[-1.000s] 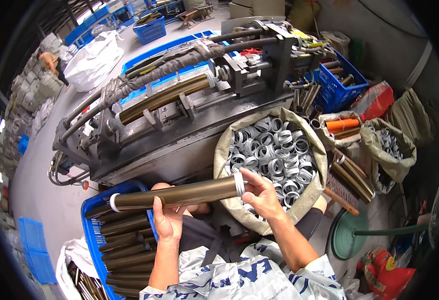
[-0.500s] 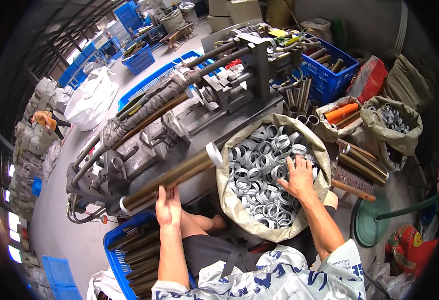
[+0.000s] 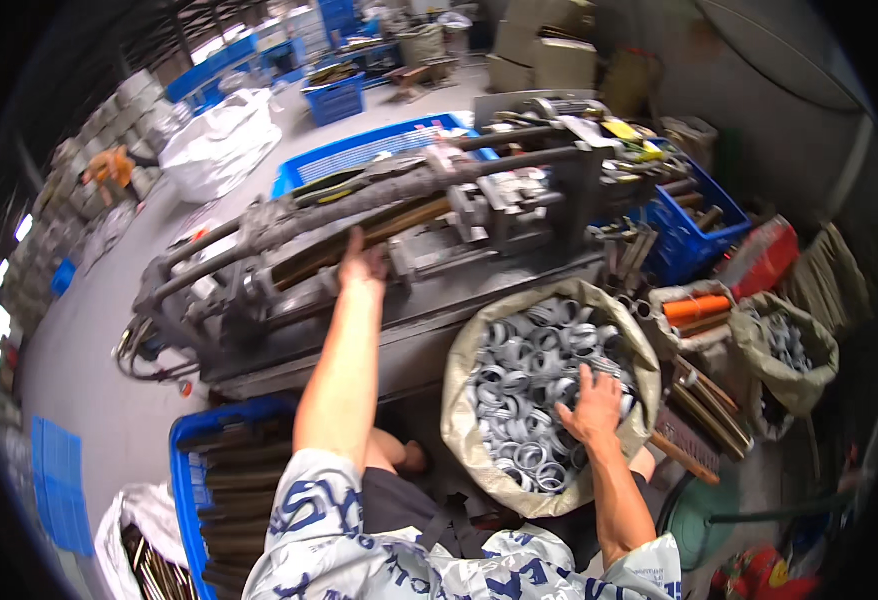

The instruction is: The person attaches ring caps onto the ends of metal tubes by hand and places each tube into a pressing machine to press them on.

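My left hand point(image 3: 362, 268) reaches out to the metal machine point(image 3: 529, 245), against a brown metal tube point(image 3: 409, 222) that lies along it. Motion smears the fingers, so whether they grip the tube is unclear. Over on the right, my right hand point(image 3: 595, 405) rests with fingers spread on grey rings point(image 3: 524, 375). The rings fill a beige sack point(image 3: 464, 440) standing between my knees and the machine.
A blue crate point(image 3: 187, 500) of brown tubes sits at my left, beside a white sack point(image 3: 124, 520). At the right are a wooden-handled brush point(image 3: 684, 458), loose tubes point(image 3: 709, 420), a smaller ring sack point(image 3: 804, 385) and a green round base point(image 3: 699, 520). Another person point(image 3: 111, 168) is far left.
My left hand has moved forward from beside the sack to the machine; the white-ended tube it held is no longer seen there. My right hand stays on the rings. The whole view has shifted.
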Demonstrator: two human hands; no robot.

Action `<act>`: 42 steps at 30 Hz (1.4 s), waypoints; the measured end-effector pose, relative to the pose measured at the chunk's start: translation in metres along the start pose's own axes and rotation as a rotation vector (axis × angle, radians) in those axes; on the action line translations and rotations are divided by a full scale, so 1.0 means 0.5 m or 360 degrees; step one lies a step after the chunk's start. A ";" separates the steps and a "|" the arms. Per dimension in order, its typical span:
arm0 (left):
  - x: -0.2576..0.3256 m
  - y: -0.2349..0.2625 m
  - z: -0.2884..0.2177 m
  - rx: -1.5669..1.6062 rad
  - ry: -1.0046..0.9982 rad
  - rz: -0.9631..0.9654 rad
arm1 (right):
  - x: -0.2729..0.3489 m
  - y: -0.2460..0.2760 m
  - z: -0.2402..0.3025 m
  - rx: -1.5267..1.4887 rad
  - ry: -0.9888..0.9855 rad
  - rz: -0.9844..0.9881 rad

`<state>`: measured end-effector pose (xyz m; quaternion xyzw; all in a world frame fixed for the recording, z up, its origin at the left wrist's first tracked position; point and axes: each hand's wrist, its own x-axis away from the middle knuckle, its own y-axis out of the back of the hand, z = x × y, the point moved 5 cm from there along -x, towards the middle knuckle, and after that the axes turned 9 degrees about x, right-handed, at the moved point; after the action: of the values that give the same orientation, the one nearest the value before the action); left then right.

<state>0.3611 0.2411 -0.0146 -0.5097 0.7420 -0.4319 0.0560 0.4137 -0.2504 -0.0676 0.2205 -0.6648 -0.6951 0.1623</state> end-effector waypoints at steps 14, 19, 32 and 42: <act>0.016 0.007 0.030 -0.0117 0.0030 0.0044 | 0.005 -0.001 0.001 0.0054 0.0034 -0.0089; 0.008 0.032 0.010 -0.0170 0.0077 0.0082 | -0.002 0.008 0.009 0.0043 0.0061 -0.0123; 0.038 0.090 -0.037 -0.0854 -0.0674 -0.0194 | -0.009 0.000 0.055 0.0049 0.0027 -0.0115; 0.257 0.658 -0.270 -0.2729 -0.1176 -0.0485 | -0.034 -0.025 0.018 0.0248 -0.0112 -0.0005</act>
<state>-0.0035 0.2520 -0.1146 -0.5731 0.6673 0.4468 -0.1633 0.4243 -0.2330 -0.0783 0.2089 -0.7217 -0.6489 0.1201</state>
